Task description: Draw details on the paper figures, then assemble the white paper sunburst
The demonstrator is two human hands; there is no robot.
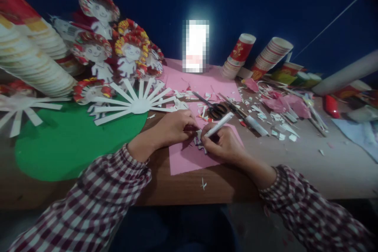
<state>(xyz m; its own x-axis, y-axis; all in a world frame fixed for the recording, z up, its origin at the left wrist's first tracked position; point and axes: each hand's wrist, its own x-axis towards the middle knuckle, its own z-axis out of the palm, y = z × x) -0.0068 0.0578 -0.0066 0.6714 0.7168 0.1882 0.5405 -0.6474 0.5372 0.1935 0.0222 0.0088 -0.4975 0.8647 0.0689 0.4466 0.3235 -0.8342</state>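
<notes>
a small white paper cutout (198, 139) lies between our two hands, over the pink sheet (183, 162), just right of and below our left fingertips and just left of our right hand (223, 141). our left hand (179, 126) comes in from the left, knuckles up, with its fingers curled down and brought together on the cutout's upper edge; the exact grip is partly hidden. our right hand is clamped on a white pen (221, 122) in a writing hold, its shaft slanting up to the right and its lower end by the cutout. both wrists bend inward, and our forearms, in checked sleeves (97, 187), reach across the desk edge from either side. just beyond our right hand lie dark-handled scissors (217, 111); a fan of white strips (140, 106) rests left of them.
</notes>
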